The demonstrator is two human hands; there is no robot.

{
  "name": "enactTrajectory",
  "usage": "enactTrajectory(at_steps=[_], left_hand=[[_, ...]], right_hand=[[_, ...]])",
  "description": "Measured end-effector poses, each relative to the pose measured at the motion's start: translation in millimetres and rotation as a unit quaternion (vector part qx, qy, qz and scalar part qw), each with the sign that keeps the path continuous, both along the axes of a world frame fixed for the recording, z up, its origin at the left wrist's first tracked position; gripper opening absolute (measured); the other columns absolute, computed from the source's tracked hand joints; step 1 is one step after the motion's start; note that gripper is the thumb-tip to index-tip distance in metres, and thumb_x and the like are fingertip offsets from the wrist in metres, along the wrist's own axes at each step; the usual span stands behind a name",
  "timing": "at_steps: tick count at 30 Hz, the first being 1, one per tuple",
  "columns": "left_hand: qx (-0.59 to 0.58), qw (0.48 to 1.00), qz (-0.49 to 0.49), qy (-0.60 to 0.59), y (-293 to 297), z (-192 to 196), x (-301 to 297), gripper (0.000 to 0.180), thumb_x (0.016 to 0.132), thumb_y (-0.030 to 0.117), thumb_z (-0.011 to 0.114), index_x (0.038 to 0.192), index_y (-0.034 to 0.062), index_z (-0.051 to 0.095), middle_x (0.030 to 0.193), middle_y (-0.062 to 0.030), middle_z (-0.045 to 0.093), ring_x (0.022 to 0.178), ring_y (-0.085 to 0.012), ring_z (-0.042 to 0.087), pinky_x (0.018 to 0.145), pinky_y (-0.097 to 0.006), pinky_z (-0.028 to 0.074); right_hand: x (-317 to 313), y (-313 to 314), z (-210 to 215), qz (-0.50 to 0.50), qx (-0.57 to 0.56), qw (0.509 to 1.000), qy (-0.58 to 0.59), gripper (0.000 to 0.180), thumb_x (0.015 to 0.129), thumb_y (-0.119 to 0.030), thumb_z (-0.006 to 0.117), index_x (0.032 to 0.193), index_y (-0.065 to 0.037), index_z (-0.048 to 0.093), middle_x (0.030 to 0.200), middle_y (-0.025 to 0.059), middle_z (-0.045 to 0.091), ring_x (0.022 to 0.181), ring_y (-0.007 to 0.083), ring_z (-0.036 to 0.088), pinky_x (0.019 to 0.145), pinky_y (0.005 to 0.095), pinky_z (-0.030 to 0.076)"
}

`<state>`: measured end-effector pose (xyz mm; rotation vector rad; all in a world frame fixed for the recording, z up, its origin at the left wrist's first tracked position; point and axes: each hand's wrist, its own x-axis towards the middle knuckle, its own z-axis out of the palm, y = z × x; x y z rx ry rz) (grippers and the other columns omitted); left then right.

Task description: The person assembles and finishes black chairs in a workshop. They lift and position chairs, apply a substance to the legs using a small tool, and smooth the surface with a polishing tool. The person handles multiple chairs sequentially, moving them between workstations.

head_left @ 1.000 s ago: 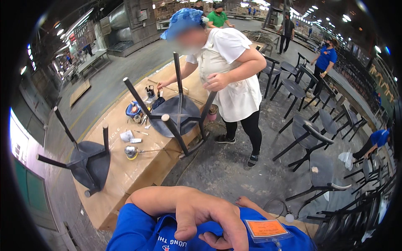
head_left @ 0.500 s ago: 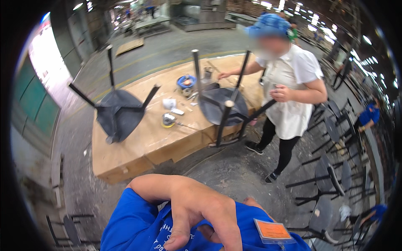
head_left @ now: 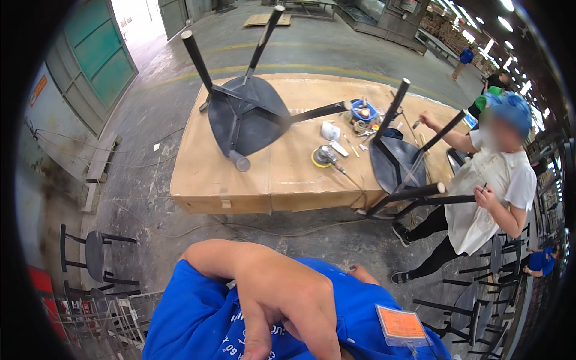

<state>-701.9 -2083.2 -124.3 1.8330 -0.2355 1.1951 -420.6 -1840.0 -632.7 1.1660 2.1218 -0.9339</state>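
Observation:
My left hand (head_left: 288, 300) hangs bent at the wrist in front of my blue shirt (head_left: 198, 318). Its thumb stands apart from the drooping fingers, and no object shows between them; the fingertips run out of the lower edge. Of my right arm only a bit of skin shows beside the shirt, its fingers hidden. Ahead is a cardboard-covered table (head_left: 282, 180). An upturned dark stool (head_left: 249, 117) lies on it at the left, legs up. At its right end is an upturned dark chair (head_left: 399, 162). A yellow-rimmed disc sander (head_left: 324, 157) lies between them.
A person in a white shirt (head_left: 489, 174) stands at the table's right end, holding a small brush. A blue tub (head_left: 363, 112) and white cup (head_left: 329, 130) stand on the table. Dark chairs (head_left: 95, 255) stand at the left and lower right. A hose (head_left: 252, 225) crosses the floor.
My view has swung right and down, so the table, stool and the other person sit differently in the picture. My left hand keeps nearly the same pose. The other person's far hand is raised with the brush.

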Motion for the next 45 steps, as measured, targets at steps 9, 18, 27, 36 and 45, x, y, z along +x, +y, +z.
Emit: enactTrajectory(at_steps=[9,18,27,36,45], left_hand=[[-0.266,0.834,0.482,0.022,-78.8,-72.2,-147.1,0.05,0.081,0.041,0.068,0.104,-0.0032,0.061,0.075,-0.001,0.057,0.057,-0.0091,0.049,0.054,-0.025,0.042],[-0.588,0.359,0.574,-0.442,-39.5,-256.3,-209.2,0.057,0.085,0.032,0.064,0.128,0.0041,0.041,0.094,-0.0094,0.057,0.077,-0.0202,0.057,0.071,-0.03,0.048],[-0.668,0.291,0.415,-0.545,-12.1,-255.7,-241.9,0.034,0.08,0.018,0.063,0.102,-0.003,0.048,0.085,-0.0154,0.057,0.067,-0.0201,0.055,0.054,-0.028,0.045],[-0.695,0.198,0.463,-0.513,-10.5,-224.9,-235.8,0.032,0.081,0.021,0.058,0.1,-0.0032,0.049,0.087,-0.0141,0.058,0.06,-0.0161,0.053,0.049,-0.025,0.046],[-0.747,0.125,0.578,-0.305,-3.7,-206.5,-245.8,0.048,0.085,0.017,0.052,0.129,0.0042,0.039,0.083,-0.0186,0.058,0.059,-0.0231,0.057,0.05,-0.031,0.051]], right_hand=[[-158.2,-18.3,35.5,0.042,-0.011,0.988,0.148,0.046,0.076,-0.026,0.07,0.114,-0.003,0.059,0.099,0.0173,0.065,0.093,0.0291,0.063,0.08,0.0373,0.049],[-297.3,97.5,150.2,-0.083,0.004,0.917,0.39,0.03,0.087,-0.014,0.061,0.114,-0.002,0.058,0.084,0.0032,0.062,0.073,0.01,0.058,0.063,0.024,0.045],[-411.6,271.1,192.5,-0.233,-0.006,0.838,0.493,0.025,0.089,-0.012,0.053,0.111,0.0,0.058,0.088,0.0077,0.066,0.069,0.0114,0.062,0.058,0.0235,0.046],[-441.0,416.4,82.7,-0.336,0.011,0.838,0.429,0.022,0.088,-0.011,0.055,0.105,0.002,0.06,0.081,0.01,0.065,0.061,0.0147,0.061,0.053,0.0279,0.048],[-498.9,455.1,30.1,-0.288,0.145,0.862,0.391,0.031,0.084,-0.018,0.061,0.109,0.0,0.059,0.084,0.0145,0.067,0.065,0.0177,0.064,0.06,0.0307,0.05]])
